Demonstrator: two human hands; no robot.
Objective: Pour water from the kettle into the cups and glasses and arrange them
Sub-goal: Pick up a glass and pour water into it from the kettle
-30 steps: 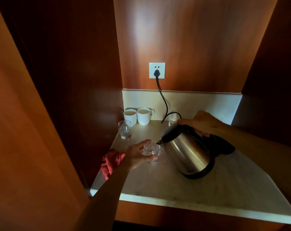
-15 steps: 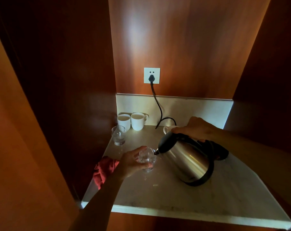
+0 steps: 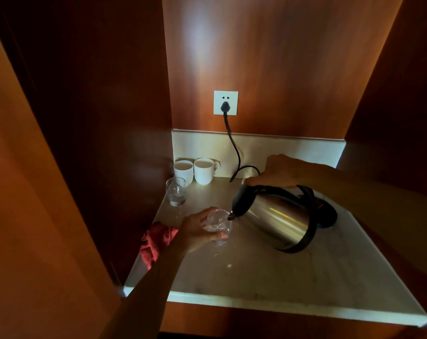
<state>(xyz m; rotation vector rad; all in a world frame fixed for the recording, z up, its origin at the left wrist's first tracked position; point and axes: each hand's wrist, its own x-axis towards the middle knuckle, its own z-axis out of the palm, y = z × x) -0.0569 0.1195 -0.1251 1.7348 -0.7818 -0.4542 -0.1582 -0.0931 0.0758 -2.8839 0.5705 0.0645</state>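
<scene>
A steel kettle with a black lid and handle is tipped steeply to the left, its spout over the rim of a clear glass. My right hand grips the kettle's handle from above. My left hand holds the glass from its left side on the pale counter. A second clear glass stands further back at the left. Behind it, two white cups stand side by side against the back wall.
A red cloth lies bunched at the counter's left edge. A black cord runs from the wall socket down to the kettle's base, partly hidden behind the kettle. Wooden walls close in the counter on three sides.
The kettle has tipped further to the left and its spout now reaches the glass's rim. My left hand has stayed on the glass.
</scene>
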